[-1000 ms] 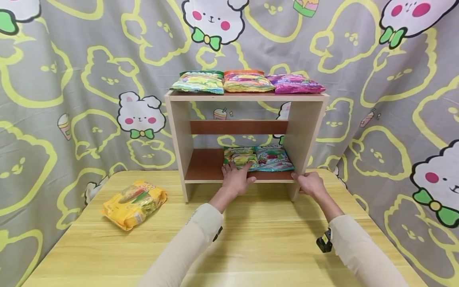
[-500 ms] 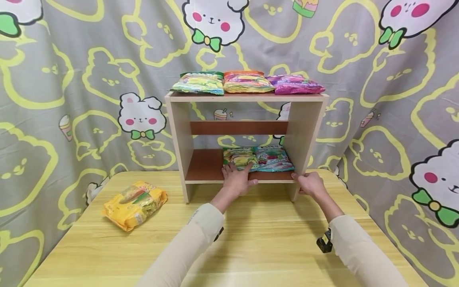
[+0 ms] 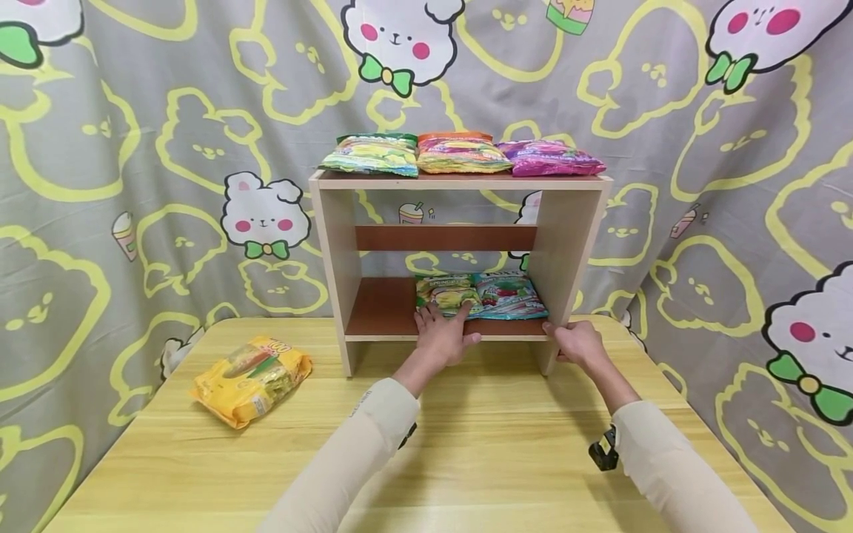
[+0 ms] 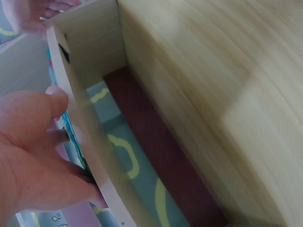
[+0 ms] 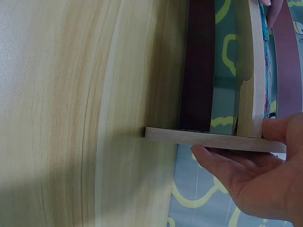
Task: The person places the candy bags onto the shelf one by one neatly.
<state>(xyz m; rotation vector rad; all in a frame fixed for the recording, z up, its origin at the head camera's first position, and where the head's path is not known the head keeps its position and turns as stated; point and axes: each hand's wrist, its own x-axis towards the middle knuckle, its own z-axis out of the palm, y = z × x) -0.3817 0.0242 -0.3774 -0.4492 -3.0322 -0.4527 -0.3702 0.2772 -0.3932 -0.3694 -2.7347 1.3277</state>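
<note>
My left hand point(image 3: 443, 337) reaches over the front edge of the lower shelf, fingers resting on a green-and-yellow candy bag point(image 3: 448, 290). Its thumb points right, along the shelf edge, as the left wrist view also shows the hand point(image 4: 33, 151) there. Against that bag's right side lies a teal candy bag point(image 3: 508, 297), close to the right side panel. My right hand point(image 3: 578, 342) grips the front edge of the wooden rack's point(image 3: 576, 259) right side panel. In the right wrist view, its thumb is on the inner side and its fingers point(image 5: 222, 170) lie along the outer side.
Three candy bags line the rack's top: yellow-green point(image 3: 369, 155), orange point(image 3: 461, 153) and purple point(image 3: 553, 158). A larger yellow bag point(image 3: 253, 379) lies on the wooden table point(image 3: 480, 474) at left. Patterned curtain point(image 3: 166, 259) hangs behind and on both sides.
Both hands hold nearly the same places, and the bags and rack look unmoved. Only a slight shift of the whole head view shows.
</note>
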